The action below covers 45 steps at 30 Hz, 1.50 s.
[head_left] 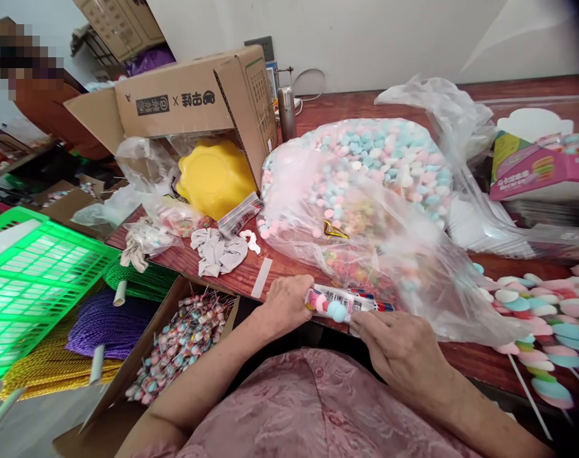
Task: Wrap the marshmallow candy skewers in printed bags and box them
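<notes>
At the front edge of the table, my left hand (289, 305) is closed around the end of a marshmallow skewer (336, 311), whose pink and blue pieces stick out to the right. Behind and partly under it lies a printed clear plastic wrapper (343, 296) with a barcode. My right hand (401, 340) has its fingertips pressed together at the wrapper's near right end. More printed wrappers lie just behind, partly covered. The skewer's stick is hidden in my left hand. A large clear bag of pastel marshmallows (394, 156) spreads out beyond both hands.
Unwrapped marshmallow skewers (551, 331) lie at the right. Below left, a cardboard box (175, 286) holds many wrapped skewers, beside a green basket (79, 254). A large carton (175, 83) with a yellow tub (216, 175) stands at the back left. Another person (55, 114) is farther left.
</notes>
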{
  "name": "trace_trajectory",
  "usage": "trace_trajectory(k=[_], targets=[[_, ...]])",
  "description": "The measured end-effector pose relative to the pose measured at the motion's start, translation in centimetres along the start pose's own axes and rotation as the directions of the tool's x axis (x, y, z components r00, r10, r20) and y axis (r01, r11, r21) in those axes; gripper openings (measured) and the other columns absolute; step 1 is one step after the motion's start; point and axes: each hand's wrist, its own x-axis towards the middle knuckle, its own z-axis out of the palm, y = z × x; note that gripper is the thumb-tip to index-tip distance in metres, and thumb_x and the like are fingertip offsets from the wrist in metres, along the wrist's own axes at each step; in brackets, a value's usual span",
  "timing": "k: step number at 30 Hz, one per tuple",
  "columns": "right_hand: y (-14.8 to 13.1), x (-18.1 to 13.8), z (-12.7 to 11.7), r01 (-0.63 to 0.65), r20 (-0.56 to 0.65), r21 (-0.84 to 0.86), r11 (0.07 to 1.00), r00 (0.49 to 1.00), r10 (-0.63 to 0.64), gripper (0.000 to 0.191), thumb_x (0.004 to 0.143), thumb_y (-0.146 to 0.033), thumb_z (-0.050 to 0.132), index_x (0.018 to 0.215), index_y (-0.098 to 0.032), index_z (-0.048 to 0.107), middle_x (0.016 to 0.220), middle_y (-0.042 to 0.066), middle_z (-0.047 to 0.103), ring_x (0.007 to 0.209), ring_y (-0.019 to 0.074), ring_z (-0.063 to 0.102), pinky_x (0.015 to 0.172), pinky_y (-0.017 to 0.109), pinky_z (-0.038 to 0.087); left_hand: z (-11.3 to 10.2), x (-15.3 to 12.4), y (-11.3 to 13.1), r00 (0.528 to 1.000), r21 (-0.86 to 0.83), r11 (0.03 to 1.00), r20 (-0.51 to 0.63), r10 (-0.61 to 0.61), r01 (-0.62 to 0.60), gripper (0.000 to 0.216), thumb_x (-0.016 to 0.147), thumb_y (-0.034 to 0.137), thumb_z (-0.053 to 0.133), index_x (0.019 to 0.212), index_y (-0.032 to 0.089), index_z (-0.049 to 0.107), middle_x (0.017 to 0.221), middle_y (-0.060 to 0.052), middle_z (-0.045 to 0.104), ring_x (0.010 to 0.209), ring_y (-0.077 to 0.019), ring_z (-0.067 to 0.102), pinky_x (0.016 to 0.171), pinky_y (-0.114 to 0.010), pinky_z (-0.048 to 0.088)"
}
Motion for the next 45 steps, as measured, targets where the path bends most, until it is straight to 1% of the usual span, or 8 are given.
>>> trace_trajectory(k=[3,10,15,22,30,34,40,45], targets=[[1.3,0.6,-0.2,0.014,-0.065,-0.096,0.995,0.998,-0.021,0.022,0.092,-0.008,0.046,0.083,-0.015,0.064,0.064,0.002,0.062,0.056,0.0135,0.054,0.057,0.029,0.031,0.3,0.0,0.5,0.996,-0.022,0.998,0.071,0.054,-0.053,0.016,0.080,0.031,0.065,0.090,0.018,0.062,0.082,-0.007,0.070,0.076,-0.0231,0.065,0.063,-0.029,0.042],[2.6,1.8,-0.1,0.234,-0.047,-0.201,0.951,0.968,-0.248,0.023,0.093,-0.008,0.043,0.091,-0.014,0.065,0.067,0.002,0.062,0.063,0.0156,0.053,0.063,0.032,0.032,-0.9,0.2,0.5,0.978,-0.433,0.901,0.171,0.124,-0.039,0.025,0.078,0.036,0.073,0.092,0.018,0.066,0.084,-0.001,0.071,0.074,-0.0153,0.061,0.066,-0.023,0.041],[1.2,1.6,1.1,0.273,-0.027,-0.117,0.955,0.960,-0.278,0.022,0.092,-0.007,0.044,0.087,-0.013,0.065,0.065,0.002,0.060,0.060,0.0154,0.049,0.060,0.033,0.027,-1.0,0.4,0.7,0.976,-0.434,0.901,0.190,0.111,-0.018,0.022,0.075,0.035,0.075,0.080,0.017,0.064,0.072,0.002,0.065,0.065,-0.0130,0.054,0.060,-0.022,0.036],[4.0,3.6,1.3,0.185,0.160,-0.024,0.982,0.971,-0.179,0.021,0.086,-0.007,0.048,0.079,-0.018,0.064,0.068,0.001,0.060,0.061,0.0149,0.048,0.060,0.032,0.023,-0.7,0.5,0.4,0.956,-0.513,0.858,0.243,0.167,-0.019,0.036,0.071,0.034,0.080,0.100,0.018,0.065,0.088,0.000,0.069,0.080,-0.0169,0.060,0.070,-0.024,0.041],[2.6,3.7,2.7,0.313,0.140,0.040,0.949,0.939,-0.315,0.017,0.091,-0.014,0.048,0.082,-0.018,0.062,0.070,0.003,0.060,0.063,0.0160,0.048,0.060,0.033,0.026,-0.3,0.6,0.5,0.952,-0.612,0.791,0.242,0.185,0.002,0.025,0.076,0.031,0.075,0.092,0.016,0.063,0.085,0.002,0.067,0.077,-0.0143,0.059,0.066,-0.022,0.040],[1.2,3.7,3.8,0.279,0.061,0.063,0.958,0.957,-0.282,0.025,0.091,-0.010,0.041,0.076,-0.018,0.059,0.069,0.003,0.060,0.062,0.0153,0.049,0.061,0.032,0.030,-0.1,0.7,0.7,0.965,-0.579,0.816,0.210,0.154,-0.004,0.022,0.075,0.028,0.072,0.088,0.016,0.061,0.081,0.002,0.065,0.074,-0.0130,0.056,0.063,-0.022,0.037],[3.6,4.3,1.6,0.186,0.003,0.037,0.982,0.983,-0.186,0.020,0.091,-0.012,0.045,0.079,-0.017,0.061,0.067,0.002,0.057,0.060,0.0143,0.047,0.059,0.030,0.028,-1.8,0.0,0.2,0.984,-0.382,0.922,0.180,0.011,0.060,0.027,0.081,0.039,0.070,0.091,0.017,0.058,0.079,0.002,0.064,0.072,-0.0141,0.056,0.064,-0.025,0.037],[4.0,4.1,0.7,0.229,0.117,-0.062,0.972,0.968,-0.221,0.022,0.085,-0.005,0.044,0.076,-0.017,0.060,0.068,0.003,0.060,0.061,0.0170,0.052,0.061,0.031,0.028,-1.1,-0.8,0.0,0.986,-0.130,0.991,0.168,-0.021,0.044,0.024,0.087,0.041,0.063,0.097,0.019,0.060,0.091,-0.004,0.069,0.084,-0.0206,0.063,0.071,-0.029,0.042]])
